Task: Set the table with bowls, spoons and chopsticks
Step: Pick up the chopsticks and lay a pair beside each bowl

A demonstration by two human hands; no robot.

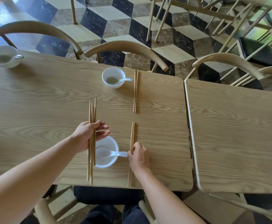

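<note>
My left hand (90, 135) grips a bundle of several wooden chopsticks (92, 113) above the near white bowl (111, 162), which holds a white spoon (114, 154). My right hand (139, 156) pinches a pair of chopsticks (132, 131) lying on the wooden table (51, 102) just right of that bowl. Across the table stands a second white bowl (114, 75) with a spoon (125, 79), and a pair of chopsticks (136, 91) lies to its right. At the far left, a third white bowl (2, 53) holds a spoon (18, 57).
A second wooden table (237, 135) abuts on the right with a narrow gap. Curved-back wooden chairs (125, 46) stand along the far side, and one chair (109, 196) sits at the near edge. The floor (177, 50) is patterned tile.
</note>
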